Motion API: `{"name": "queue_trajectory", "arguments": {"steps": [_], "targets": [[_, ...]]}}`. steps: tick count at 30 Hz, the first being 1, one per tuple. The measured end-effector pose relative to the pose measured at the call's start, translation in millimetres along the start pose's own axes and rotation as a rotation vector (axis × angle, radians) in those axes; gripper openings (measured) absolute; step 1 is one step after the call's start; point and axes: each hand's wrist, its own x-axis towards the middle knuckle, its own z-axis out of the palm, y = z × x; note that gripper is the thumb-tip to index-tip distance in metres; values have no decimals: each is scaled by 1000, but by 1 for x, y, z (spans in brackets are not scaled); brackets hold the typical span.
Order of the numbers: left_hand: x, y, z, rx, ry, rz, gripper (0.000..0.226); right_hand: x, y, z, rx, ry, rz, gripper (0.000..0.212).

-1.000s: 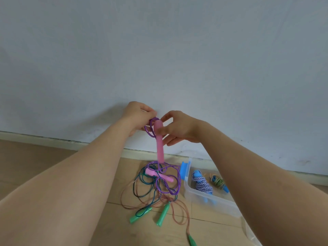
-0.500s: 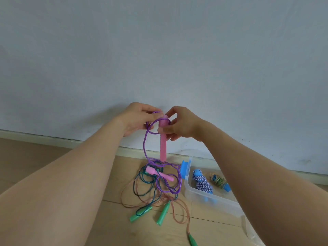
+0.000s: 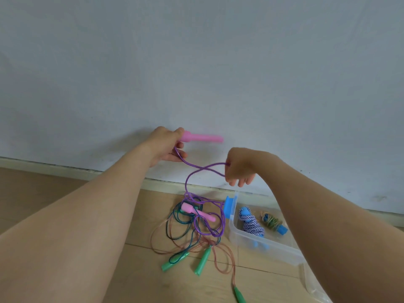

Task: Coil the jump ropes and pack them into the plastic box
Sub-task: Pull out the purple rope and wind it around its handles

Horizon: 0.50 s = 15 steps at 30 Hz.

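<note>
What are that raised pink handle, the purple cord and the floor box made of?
The pink handle: seemingly smooth moulded plastic, even matte colour. The purple cord: probably vinyl or plastic, glossy, holding springy loops. The box: clear plastic, since ropes inside show through its wall.

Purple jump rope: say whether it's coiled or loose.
Loose: purple jump rope sags from left hand to right hand, then sprawls on the floor.

Only 1 camera is recording, worn on the person's head. It is looking forward and down with a wide angle. The pale wall (image 3: pixel 196 62) is filling the upper half and the wooden floor (image 3: pixel 54 189) the lower. The left hand (image 3: pixel 166 145) and right hand (image 3: pixel 239 166) are showing close, near centre. The plastic box (image 3: pixel 262 243) is sitting farther off, lower right.
</note>
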Motion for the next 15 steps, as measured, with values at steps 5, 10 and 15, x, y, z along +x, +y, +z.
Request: {"name": "queue_trajectory", "arguments": {"steps": [5, 10, 15], "targets": [[1, 3, 3, -187, -94, -105, 31, -3, -11, 10, -57, -193, 28, 21], [-6, 2, -4, -83, -283, -188, 38, 3, -20, 17, 83, -198, -36, 24], [-5, -6, -2, 67, -250, -215, 29, 14, -18, 21, 333, -88, 35, 31]]}}
